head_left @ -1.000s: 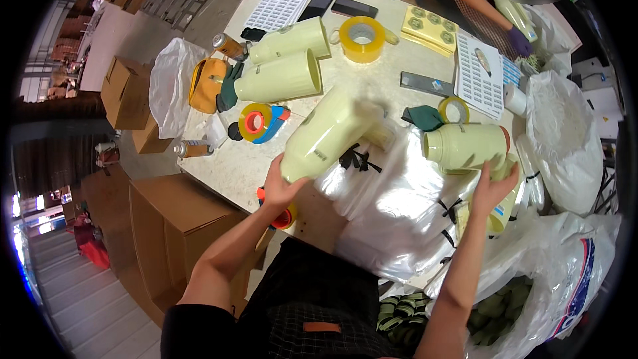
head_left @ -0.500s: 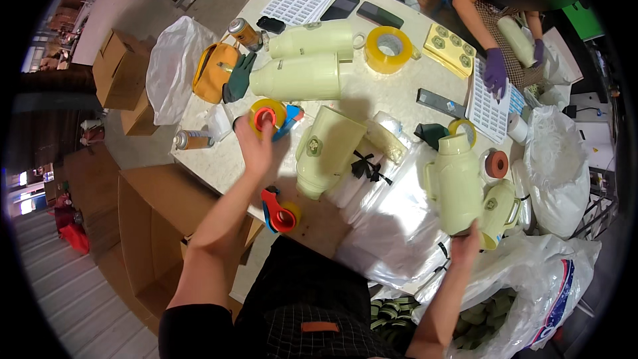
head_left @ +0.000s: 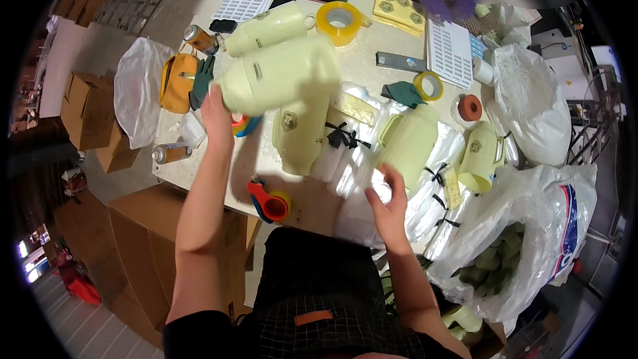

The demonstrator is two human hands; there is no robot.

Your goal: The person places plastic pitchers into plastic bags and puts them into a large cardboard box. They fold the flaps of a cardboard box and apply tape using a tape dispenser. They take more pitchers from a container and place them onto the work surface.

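Observation:
My left hand (head_left: 216, 118) grips the narrower end of a pale green thermos jug (head_left: 282, 74), which is raised and tilted above the table. Behind it a similar jug (head_left: 266, 28) lies on its side. Below the held jug, another thermos jug (head_left: 298, 136) with a small round emblem lies on the tabletop. My right hand (head_left: 389, 203) has its fingers apart beside the lower end of a pale green jug (head_left: 412, 143) lying on plastic bags; whether they touch is unclear. A tape dispenser (head_left: 247, 126) is partly hidden behind my left hand, and a second red-and-blue tape dispenser (head_left: 270, 203) lies near the front edge.
At right lies another jug (head_left: 480, 156), beside a clear bag of green parts (head_left: 495, 262). Clear plastic bags (head_left: 359, 216) cover the front of the table. A large tape roll (head_left: 340, 23) and label sheets (head_left: 450, 53) lie farther back, near a co-worker's purple-gloved hands (head_left: 435, 3). A cardboard box (head_left: 149, 226) stands at left.
My left hand has left the tape dispenser and lifted a jug off the table. The jug at my right hand has gone from upright to lying, and that hand has opened. The view has shifted.

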